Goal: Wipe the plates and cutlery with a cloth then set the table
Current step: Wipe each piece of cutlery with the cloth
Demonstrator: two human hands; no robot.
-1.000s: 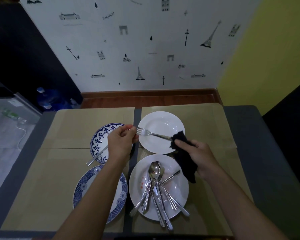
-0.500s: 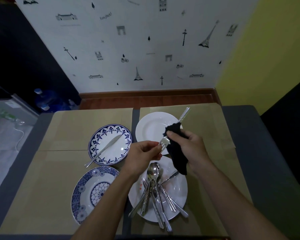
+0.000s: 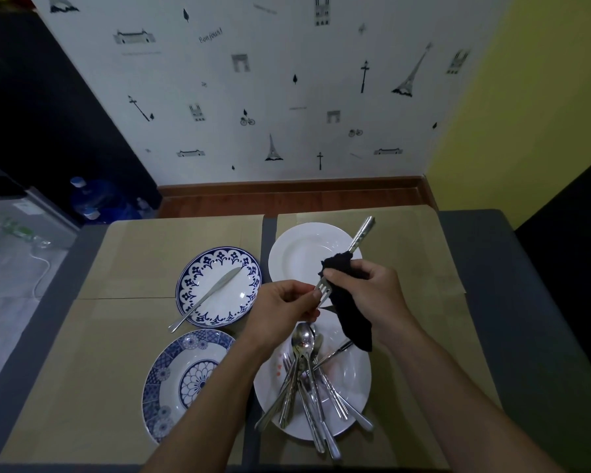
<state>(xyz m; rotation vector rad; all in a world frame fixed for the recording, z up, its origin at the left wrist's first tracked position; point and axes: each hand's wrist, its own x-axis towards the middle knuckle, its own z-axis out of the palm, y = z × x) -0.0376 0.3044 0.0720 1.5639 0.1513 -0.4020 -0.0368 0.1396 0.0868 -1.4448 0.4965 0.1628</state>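
My left hand (image 3: pixel 284 303) pinches the tines of a steel fork (image 3: pixel 361 233) held above the table, its handle pointing up and to the right. My right hand (image 3: pixel 372 288) grips a black cloth (image 3: pixel 352 319) wrapped round the fork's neck. A white plate (image 3: pixel 301 254) lies behind the hands. Nearer me, another white plate (image 3: pixel 352 380) holds several spoons and forks (image 3: pixel 307 380). A blue-rimmed plate (image 3: pixel 219 288) at the left carries a knife (image 3: pixel 205 300). A blue patterned plate (image 3: pixel 181 380) lies at the front left.
The plates sit on tan paper sheets (image 3: pixel 171 247) covering a grey table (image 3: pixel 485 254). Beyond the table's far edge is a wooden floor strip and a decorated wall. Water bottles (image 3: pixel 96 199) stand on the floor at the left.
The fork has swung from lying across the far white plate to pointing handle-up to the right. My left hand came in from the blue plate to the fork's tines; the cloth now wraps the neck.
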